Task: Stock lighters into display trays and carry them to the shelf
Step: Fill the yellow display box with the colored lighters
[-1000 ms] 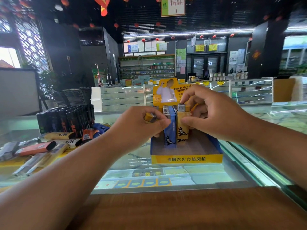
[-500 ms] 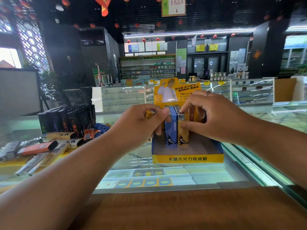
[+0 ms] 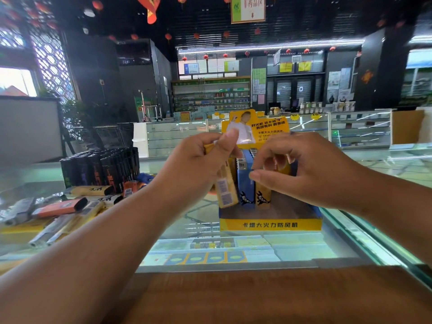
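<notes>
**Entry: stocking, first row.** The display tray (image 3: 271,225) sits on the glass counter (image 3: 233,249) at 12 o'clock from us. It is mostly unfilled (only a short row stands at its back left).

- **Left hand** (image 3: 198,169): grips a labelled yellow lighter (image 3: 224,190), fingers curled round its upper half, thumb raised. The lighter hangs at the tray's left edge, at 9 o'clock of the blue lighter (image 3: 245,183), and is slightly tilted. We cannot tell whether its foot touches the tray floor.
- **Right hand** (image 3: 308,171): curled over the row, thumb in front and fingers behind. It pinches the printed yellow lighter (image 3: 263,198), which stands at 3 o'clock of the blue one.

**Method, as we judge it:**
1. Let the right hand brace the standing row so nothing topples.
2. Bring the labelled lighter upright before lowering it.
3. Seat it flush against the blue one, print to the front to match its neighbours (the label side now faces us).
4. Release the left hand only once the lighter stands alone.

**Risk:** sideways pressure could tip the row toward 3 o'clock, where the tray is bare.

**Stock remaining:** loose lighters (image 3: 60,206) and the black lighters (image 3: 100,167), both at 9 o'clock.
</notes>
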Demonstrator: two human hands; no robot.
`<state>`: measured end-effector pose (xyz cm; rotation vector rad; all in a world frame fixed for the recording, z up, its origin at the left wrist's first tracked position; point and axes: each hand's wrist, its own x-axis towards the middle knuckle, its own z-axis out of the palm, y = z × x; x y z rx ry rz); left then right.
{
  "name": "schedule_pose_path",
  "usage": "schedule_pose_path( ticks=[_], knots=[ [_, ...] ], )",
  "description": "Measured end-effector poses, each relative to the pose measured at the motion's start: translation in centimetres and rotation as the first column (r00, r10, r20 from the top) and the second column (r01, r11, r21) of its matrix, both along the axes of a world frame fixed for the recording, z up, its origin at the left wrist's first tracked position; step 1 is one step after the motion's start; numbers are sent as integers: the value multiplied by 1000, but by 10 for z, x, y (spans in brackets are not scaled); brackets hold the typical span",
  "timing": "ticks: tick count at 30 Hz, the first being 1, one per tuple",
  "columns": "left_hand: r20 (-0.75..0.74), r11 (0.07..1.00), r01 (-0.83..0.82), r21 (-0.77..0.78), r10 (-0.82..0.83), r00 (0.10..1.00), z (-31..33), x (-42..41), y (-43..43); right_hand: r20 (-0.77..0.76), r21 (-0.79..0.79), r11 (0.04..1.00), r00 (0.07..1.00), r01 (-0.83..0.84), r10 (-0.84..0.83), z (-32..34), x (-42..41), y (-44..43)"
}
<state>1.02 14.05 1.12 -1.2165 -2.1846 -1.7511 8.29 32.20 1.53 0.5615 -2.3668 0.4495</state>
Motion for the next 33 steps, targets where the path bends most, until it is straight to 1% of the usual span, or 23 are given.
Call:
schedule_pose_path(
  ticks=[2, 5, 9, 11, 14, 16, 19, 22, 24, 27, 33],
  knots=[
    [26, 999, 31, 21, -32, 999, 0, 2, 2, 23, 5, 1000, 1000, -10, 10, 0, 0, -2],
    [26, 997, 65, 45, -66, 997, 0, 2, 3, 50, 36, 999, 999, -8, 6, -1, 1, -4],
    [40, 993, 100, 67, -103, 994, -1, 1, 4, 27, 25, 1000, 1000, 0, -1, -1, 1, -5],
    [41, 992, 102, 70, -105, 994, -1, -1, 4, 59, -43, 999, 998, -9, 11, -1, 1, -4],
    [39, 994, 94, 60, -96, 995, -2, -2, 3, 129, -212, 975, 988, -59, 88, -2, 3, -3],
    [48, 995, 87, 59, -89, 995, -2, -3, 3, 119, -305, 949, 986, -79, 120, -1, 4, -2],
    [95, 995, 80, 55, -85, 992, -1, -2, 4, 85, -399, 913, 988, -84, 128, 0, 2, 1],
    [155, 997, 75, 25, -78, 985, 0, 1, 5, 45, -519, 846, 985, -117, 164, 2, 0, 3],
    [169, 997, 72, -13, -69, 983, 0, 2, 5, 34, -549, 825, 983, -134, 182, 3, -1, 3],
    [156, 997, 68, -44, -61, 986, 0, 1, 3, 55, -567, 813, 979, -132, 197, 5, 1, 3],
    [122, 999, 30, -33, -25, 992, -1, -3, 3, 219, -609, 791, 944, -65, 246, 6, 4, 4]
  ],
)
